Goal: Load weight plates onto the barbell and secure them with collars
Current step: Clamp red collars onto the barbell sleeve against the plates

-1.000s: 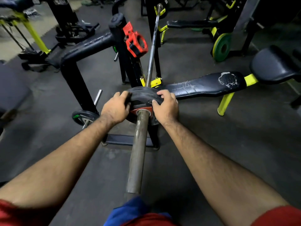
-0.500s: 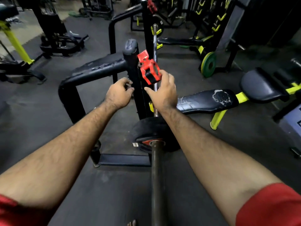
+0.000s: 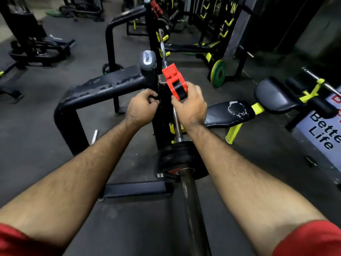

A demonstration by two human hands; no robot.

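Since half a second ago your right hand [image 3: 190, 104] grips the red collar [image 3: 175, 84] off the rack upright [image 3: 162, 108]; left hand [image 3: 142, 106] clenches against that upright

Bare sleeve of bar [image 3: 191, 204] runs from plate [image 3: 181, 160] toward viewer: nothing on it, forearms pass either side. Beyond plate, thin shaft exposed, rack post [image 3: 162, 115] tight against its left side. Left hand [image 3: 141, 106] touches post; right hand [image 3: 190, 106] holds red collar [image 3: 175, 83] just right of it; narrow gap between hands filled by post. Rack arm [image 3: 103, 87] blocks left; bench pad [image 3: 228, 113] lies to the right. Open floor [image 3: 36, 137] left of rack.
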